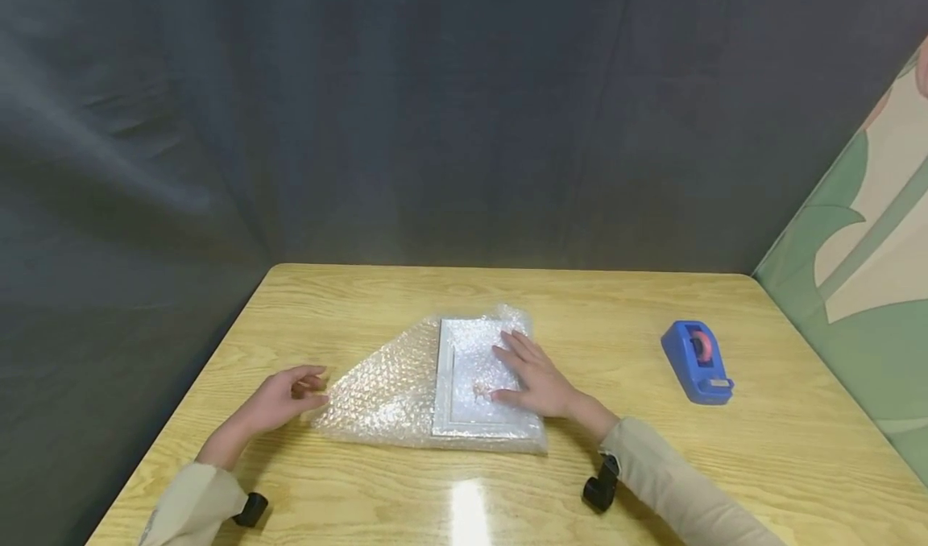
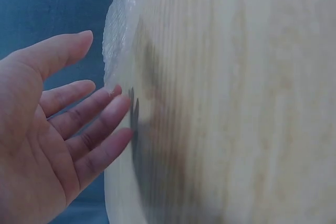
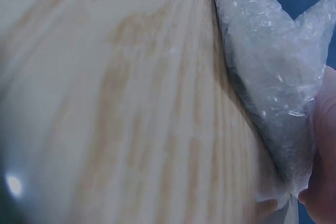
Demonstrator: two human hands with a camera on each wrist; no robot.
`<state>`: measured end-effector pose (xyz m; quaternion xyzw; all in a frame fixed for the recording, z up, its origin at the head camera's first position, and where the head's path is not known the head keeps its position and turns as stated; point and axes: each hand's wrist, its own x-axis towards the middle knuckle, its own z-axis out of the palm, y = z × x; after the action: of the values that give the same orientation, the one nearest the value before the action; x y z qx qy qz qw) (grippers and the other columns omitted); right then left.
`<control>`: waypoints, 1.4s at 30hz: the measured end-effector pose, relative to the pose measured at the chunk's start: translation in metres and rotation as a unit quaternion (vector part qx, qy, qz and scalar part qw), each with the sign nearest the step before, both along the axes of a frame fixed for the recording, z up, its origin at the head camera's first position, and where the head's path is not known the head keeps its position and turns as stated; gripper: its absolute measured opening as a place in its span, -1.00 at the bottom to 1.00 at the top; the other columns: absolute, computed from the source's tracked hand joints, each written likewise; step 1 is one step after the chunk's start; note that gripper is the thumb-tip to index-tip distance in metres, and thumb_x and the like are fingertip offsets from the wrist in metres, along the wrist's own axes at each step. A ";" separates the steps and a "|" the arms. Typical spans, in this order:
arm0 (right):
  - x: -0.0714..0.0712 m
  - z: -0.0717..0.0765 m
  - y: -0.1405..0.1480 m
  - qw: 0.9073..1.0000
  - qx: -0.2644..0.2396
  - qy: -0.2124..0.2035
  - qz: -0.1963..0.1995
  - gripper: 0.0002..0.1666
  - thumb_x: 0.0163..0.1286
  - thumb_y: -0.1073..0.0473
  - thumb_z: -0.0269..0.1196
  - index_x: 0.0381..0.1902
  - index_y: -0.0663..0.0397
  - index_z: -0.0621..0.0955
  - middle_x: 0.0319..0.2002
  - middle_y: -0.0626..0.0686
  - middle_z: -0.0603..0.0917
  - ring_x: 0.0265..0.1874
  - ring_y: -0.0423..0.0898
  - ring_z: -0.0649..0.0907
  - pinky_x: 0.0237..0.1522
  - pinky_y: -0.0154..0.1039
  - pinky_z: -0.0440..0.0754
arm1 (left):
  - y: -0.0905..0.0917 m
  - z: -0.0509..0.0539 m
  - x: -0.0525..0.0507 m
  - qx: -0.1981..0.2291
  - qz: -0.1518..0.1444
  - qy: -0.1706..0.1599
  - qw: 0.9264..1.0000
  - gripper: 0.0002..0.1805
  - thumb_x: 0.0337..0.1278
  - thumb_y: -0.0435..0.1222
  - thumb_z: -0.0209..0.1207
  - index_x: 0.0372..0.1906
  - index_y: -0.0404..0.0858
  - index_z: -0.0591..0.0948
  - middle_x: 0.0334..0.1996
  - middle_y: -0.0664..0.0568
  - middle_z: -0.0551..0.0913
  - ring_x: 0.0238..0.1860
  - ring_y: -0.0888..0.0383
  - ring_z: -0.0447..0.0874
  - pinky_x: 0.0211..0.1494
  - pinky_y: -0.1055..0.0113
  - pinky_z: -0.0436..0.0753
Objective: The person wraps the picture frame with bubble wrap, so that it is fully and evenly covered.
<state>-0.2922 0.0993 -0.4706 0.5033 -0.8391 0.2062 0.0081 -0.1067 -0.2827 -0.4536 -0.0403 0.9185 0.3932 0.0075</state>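
Observation:
A flat picture frame [image 1: 464, 405] with a pale border lies on the table under a layer of bubble wrap [image 1: 384, 389]. The wrap spreads out to the left of it in a tapering flap. My right hand [image 1: 536, 381] rests on the wrapped frame's right part with its fingers spread. At the flap's left tip is my left hand [image 1: 286, 399], its fingers loosely bent and nothing gripped. In the left wrist view the left hand [image 2: 68, 114] shows an open palm beside the wrap's edge. The right wrist view shows the wrap [image 3: 273, 61] bunched next to the right hand [image 3: 323, 156].
A blue tape dispenser [image 1: 696, 361] with a pink roll stands on the right of the wooden table [image 1: 580, 481]. Dark curtain [image 1: 449, 127] hangs behind and to the left. A green and beige patterned cloth [image 1: 870, 288] borders the right side.

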 end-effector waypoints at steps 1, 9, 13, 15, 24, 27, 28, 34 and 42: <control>0.000 0.000 0.000 1.000 0.000 -0.002 -0.001 -0.11 0.17 -0.21 0.16 0.31 0.21 0.24 0.36 0.28 0.06 0.35 0.23 -0.01 0.29 0.22 -0.04 | 0.000 -0.001 0.001 0.005 0.003 -0.005 1.000 -0.39 0.06 -0.18 0.21 0.15 -0.47 0.39 -0.18 -0.10 0.59 -0.21 0.03 0.53 -0.30 0.28 0.57; -0.002 0.001 -0.001 1.000 0.002 0.001 -0.005 -0.12 0.19 -0.21 0.15 0.32 0.20 0.23 0.37 0.27 0.04 0.35 0.22 -0.02 0.29 0.23 -0.04 | 0.006 -0.003 0.005 0.027 0.006 -0.011 1.000 -0.49 0.05 -0.22 0.22 0.05 -0.44 0.46 -0.35 0.00 0.53 -0.41 0.16 0.41 -0.52 0.40 0.47; -0.002 -0.001 -0.001 1.000 0.001 -0.003 -0.004 -0.12 0.18 -0.21 0.15 0.32 0.19 0.24 0.37 0.27 0.05 0.35 0.22 -0.02 0.29 0.22 -0.05 | 0.007 -0.008 0.006 0.052 -0.006 -0.019 0.998 -0.55 0.08 -0.29 0.19 0.04 -0.47 0.44 -0.38 -0.03 0.48 -0.51 0.18 0.44 -0.55 0.40 0.49; -0.001 -0.002 0.000 1.000 0.000 -0.006 -0.005 -0.12 0.18 -0.22 0.15 0.31 0.19 0.24 0.37 0.27 0.05 0.35 0.21 -0.02 0.29 0.22 -0.05 | 0.007 -0.010 0.006 0.067 -0.015 -0.021 0.997 -0.56 0.10 -0.32 0.16 0.05 -0.50 0.42 -0.40 -0.04 0.46 -0.53 0.20 0.46 -0.55 0.40 0.50; -0.001 -0.005 -0.001 1.000 0.007 -0.007 -0.009 -0.11 0.19 -0.24 0.13 0.32 0.19 0.23 0.38 0.25 0.03 0.36 0.19 -0.04 0.31 0.19 -0.06 | 0.009 0.002 0.006 0.142 -0.010 -0.034 0.989 -0.55 0.12 -0.38 0.10 0.06 -0.60 0.36 -0.38 -0.11 0.40 -0.50 0.17 0.54 -0.43 0.34 0.63; -0.001 -0.005 0.000 1.000 0.001 -0.006 -0.007 -0.11 0.19 -0.23 0.13 0.32 0.20 0.23 0.37 0.27 0.04 0.36 0.20 -0.03 0.30 0.19 -0.05 | 0.011 0.013 0.004 0.142 -0.008 -0.025 0.989 -0.59 0.13 -0.38 0.10 0.03 -0.59 0.39 -0.30 -0.16 0.41 -0.48 0.15 0.56 -0.40 0.30 0.65; -0.001 -0.005 0.000 1.000 -0.001 -0.006 -0.007 -0.11 0.18 -0.22 0.14 0.31 0.21 0.24 0.37 0.27 0.05 0.35 0.20 -0.02 0.30 0.20 -0.05 | 0.012 0.016 0.003 0.142 -0.007 -0.021 0.990 -0.60 0.14 -0.38 0.10 0.02 -0.58 0.41 -0.29 -0.16 0.40 -0.48 0.15 0.57 -0.40 0.28 0.66; -0.001 -0.005 0.001 1.000 -0.004 -0.006 -0.008 -0.11 0.18 -0.21 0.15 0.31 0.21 0.24 0.37 0.27 0.05 0.35 0.21 -0.03 0.31 0.19 -0.06 | 0.029 0.035 -0.005 0.136 0.010 0.021 0.990 -0.69 0.15 -0.38 0.08 -0.03 -0.48 0.48 -0.30 -0.14 0.45 -0.54 0.14 0.52 -0.42 0.18 0.65; 0.000 -0.004 0.000 1.000 -0.006 -0.001 -0.006 -0.11 0.19 -0.23 0.14 0.31 0.21 0.24 0.37 0.27 0.05 0.35 0.21 -0.02 0.31 0.19 -0.05 | 0.063 0.052 -0.020 0.186 -0.016 0.082 0.979 -0.74 0.17 -0.39 0.06 -0.07 -0.48 0.49 -0.44 -0.06 0.52 -0.56 0.25 0.50 -0.42 0.35 0.62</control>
<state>-0.2919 0.0995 -0.4747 0.4979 -0.8408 0.2120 0.0120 -0.1266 -0.2196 -0.4020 0.0084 0.8271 0.5594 -0.0543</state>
